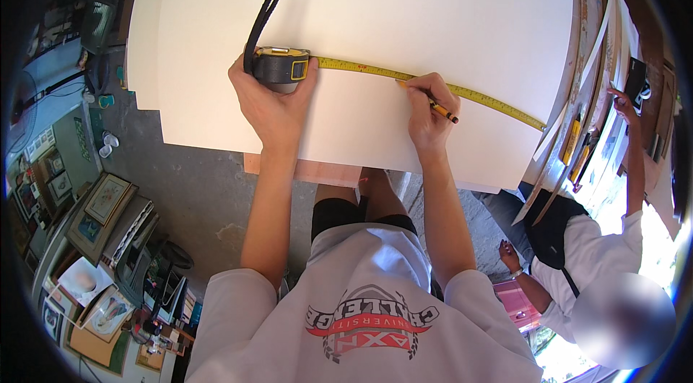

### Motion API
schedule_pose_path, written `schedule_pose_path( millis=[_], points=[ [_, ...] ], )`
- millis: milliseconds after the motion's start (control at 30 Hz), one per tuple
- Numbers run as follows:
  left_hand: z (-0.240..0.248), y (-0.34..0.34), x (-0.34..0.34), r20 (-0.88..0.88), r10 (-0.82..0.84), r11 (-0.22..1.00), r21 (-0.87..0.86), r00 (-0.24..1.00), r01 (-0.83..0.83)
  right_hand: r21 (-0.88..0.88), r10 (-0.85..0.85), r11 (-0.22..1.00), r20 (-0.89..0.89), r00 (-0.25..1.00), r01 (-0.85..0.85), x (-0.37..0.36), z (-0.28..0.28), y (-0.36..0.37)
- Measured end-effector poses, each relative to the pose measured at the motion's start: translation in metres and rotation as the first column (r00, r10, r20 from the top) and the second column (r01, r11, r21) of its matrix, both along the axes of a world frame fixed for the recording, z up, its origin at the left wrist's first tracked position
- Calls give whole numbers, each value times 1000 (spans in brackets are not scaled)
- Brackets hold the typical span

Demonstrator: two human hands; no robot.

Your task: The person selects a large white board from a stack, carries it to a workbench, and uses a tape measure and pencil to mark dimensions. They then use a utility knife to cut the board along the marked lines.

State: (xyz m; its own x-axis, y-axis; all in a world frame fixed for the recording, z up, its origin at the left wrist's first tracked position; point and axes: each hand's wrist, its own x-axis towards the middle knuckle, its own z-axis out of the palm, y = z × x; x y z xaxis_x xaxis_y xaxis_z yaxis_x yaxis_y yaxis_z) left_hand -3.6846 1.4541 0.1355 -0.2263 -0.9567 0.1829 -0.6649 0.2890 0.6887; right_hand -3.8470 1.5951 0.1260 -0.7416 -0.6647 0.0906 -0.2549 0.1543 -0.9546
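A large white board (404, 7) lies flat before me. My left hand (273, 105) is wrapped round a dark grey and yellow tape measure (280, 67), whose black wrist strap (264, 18) sticks up. The yellow tape blade (361, 67) runs out to the right across the board and ends near its right edge. In my right hand (431, 112) is a yellow and black pencil (442, 110), pinched between the fingers. Its tip touches or nearly touches the board just below the blade's lower edge.
At the right, another person (592, 246) in a white shirt reaches one hand (624, 105) toward long wooden strips (588, 58). A yellow tool (571, 141) lies among those strips. Framed pictures (105, 199) lean in stacks at the lower left. A pinkish panel (325, 172) shows under the board's near edge.
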Motion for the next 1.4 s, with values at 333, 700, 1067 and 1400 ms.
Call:
schedule_pose_path(
  millis=[333,700,1067,1400],
  points=[
    [0,0,-2,-13,13,1000,8,1000,-13,16,10,1000,22,1000,-10,-1,2,1],
    [-4,0,-4,-74,32,999,-4,997,-32,10,-170,985,241,956,173,-3,20,31],
    [-3,1,-6,-125,-6,1000,-21,992,3,269,183,958,-302,936,-101,37,135,195],
    [-5,-2,-4,-116,-38,998,-44,993,33,-39,-228,966,-588,776,254,-277,113,59]
  ],
)
